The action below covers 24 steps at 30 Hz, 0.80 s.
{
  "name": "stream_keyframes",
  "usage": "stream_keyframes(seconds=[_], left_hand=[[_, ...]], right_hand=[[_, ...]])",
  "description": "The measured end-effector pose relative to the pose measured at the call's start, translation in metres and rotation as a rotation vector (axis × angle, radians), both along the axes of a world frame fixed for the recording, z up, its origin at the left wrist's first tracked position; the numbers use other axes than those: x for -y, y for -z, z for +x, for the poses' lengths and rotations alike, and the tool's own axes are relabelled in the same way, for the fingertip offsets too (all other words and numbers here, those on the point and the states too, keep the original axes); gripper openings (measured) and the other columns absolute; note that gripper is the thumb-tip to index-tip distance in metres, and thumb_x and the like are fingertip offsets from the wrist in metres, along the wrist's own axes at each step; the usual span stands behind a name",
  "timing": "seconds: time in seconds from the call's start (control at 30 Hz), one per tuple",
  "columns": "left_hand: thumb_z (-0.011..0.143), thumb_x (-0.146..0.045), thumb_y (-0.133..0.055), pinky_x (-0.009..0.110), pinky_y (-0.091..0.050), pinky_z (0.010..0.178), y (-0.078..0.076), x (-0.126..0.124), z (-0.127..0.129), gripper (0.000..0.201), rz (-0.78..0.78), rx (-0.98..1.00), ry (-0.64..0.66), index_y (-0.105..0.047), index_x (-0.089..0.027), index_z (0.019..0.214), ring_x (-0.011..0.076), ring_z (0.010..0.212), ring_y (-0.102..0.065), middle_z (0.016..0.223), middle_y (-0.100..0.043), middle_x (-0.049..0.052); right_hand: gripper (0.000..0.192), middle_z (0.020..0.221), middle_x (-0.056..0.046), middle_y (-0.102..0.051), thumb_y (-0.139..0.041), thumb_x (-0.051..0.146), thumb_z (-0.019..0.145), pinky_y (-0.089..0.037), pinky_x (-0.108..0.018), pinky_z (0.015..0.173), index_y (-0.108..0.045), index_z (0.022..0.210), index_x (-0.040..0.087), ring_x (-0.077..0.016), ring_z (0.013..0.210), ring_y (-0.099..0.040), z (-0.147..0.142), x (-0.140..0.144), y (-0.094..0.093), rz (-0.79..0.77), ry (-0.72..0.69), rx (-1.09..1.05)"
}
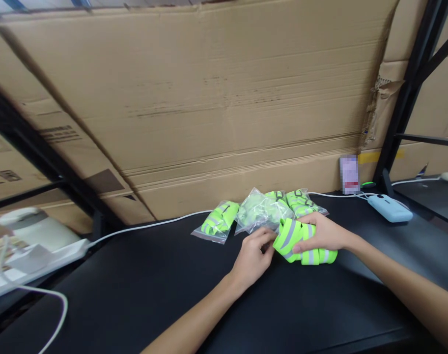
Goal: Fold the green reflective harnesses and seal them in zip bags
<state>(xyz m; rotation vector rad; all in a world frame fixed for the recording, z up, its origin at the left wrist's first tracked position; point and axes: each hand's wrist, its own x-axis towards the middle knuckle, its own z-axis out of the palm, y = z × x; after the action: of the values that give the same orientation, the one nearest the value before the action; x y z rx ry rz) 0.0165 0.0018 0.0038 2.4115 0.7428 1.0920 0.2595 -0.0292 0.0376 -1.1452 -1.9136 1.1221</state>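
1. Black table (135, 295) fills the near part; both forearms of the person come in from the lower edge over it.
2. The left hand (251, 258) rests on the table, its fingers bent and pinching the left end of the folded neon-yellow reflective strap (301, 243).
3. The right hand (325, 232) lies on top of the strap, fingers pressed down around it, so it is the hand with more hold. The long axis of the strap runs left to right, between the two hands.
4. Just behind the strap lie clear plastic bags (261, 211); some already have the same yellow straps inside, one (216, 221) a little apart to the left.
5. Farther right are a pale blue device (389, 207) and a white cable (150, 225); behind stands a big cardboard sheet (209, 98).
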Motion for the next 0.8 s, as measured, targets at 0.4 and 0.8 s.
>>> stream_keyframes(seconds=[0.4, 0.8], left_hand=[[0.083, -0.007, -0.057, 0.027, -0.058, 0.064, 0.0067, 0.0005, -0.0016, 0.042, 0.074, 0.020, -0.082, -0.066, -0.020, 0.121, 0.0134, 0.070, -0.061, 0.098, -0.066, 0.005], [0.099, -0.012, -0.045, 0.029, -0.060, 0.083, 0.0030, 0.0067, 0.0005, 0.048, 0.310, -0.104, -0.140, -0.049, -0.023, 0.145, 0.0191, 0.096, -0.068, 0.112, -0.065, 0.009]], right_hand=[[0.034, 0.090, -0.003, -0.080, -0.079, 0.052, 0.079, -0.056, -0.031, 0.066, -0.081, 0.095, 0.022, -0.0249, 0.079, -0.073, -0.0022, 0.0010, 0.0030, -0.005, 0.045, 0.082], [0.035, 0.074, 0.000, -0.075, -0.080, 0.055, 0.077, -0.047, -0.027, 0.059, -0.079, 0.081, 0.020, -0.0180, 0.063, -0.063, -0.0015, -0.0022, 0.0086, 0.118, 0.064, 0.198]])
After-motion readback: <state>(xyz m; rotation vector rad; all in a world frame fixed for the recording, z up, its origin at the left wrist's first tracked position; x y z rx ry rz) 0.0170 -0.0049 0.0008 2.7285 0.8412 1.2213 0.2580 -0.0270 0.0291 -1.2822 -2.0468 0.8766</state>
